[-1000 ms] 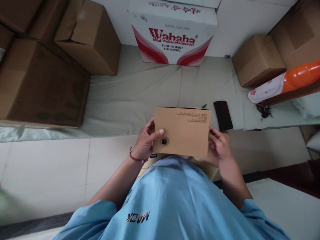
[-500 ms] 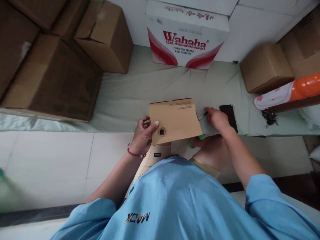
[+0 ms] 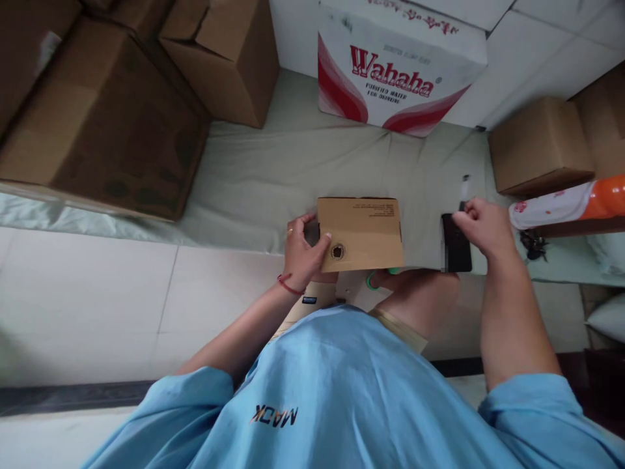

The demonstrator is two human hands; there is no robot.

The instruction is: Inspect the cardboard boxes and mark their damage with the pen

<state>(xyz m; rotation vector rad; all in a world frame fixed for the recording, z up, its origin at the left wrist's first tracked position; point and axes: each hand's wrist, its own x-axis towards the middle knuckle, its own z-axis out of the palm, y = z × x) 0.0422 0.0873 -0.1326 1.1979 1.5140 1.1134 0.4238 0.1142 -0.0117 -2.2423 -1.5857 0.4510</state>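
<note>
A small flat brown cardboard box (image 3: 364, 231) with printed text and a round mark lies at the front edge of the cloth-covered surface. My left hand (image 3: 305, 244) grips its left end, thumb on top near the round mark and fingers at the side. Farther right, my right hand (image 3: 483, 225) is closed around a slim tool (image 3: 465, 187), pale with black parts. Its exact kind is not clear. This hand is apart from the box, over the right side of a black phone (image 3: 456, 244).
Large cardboard boxes (image 3: 112, 117) stand at the left and a smaller carton (image 3: 540, 146) at the right. A white and red Wahaha carton (image 3: 398, 71) is against the wall. An orange and white cylinder (image 3: 561, 200) and dark keys (image 3: 533, 244) lie at the right.
My right hand has moved right, away from the box, with the slim tool, which now points away from me. My left hand still holds the box, which now lies flatter. The camera view has shifted.
</note>
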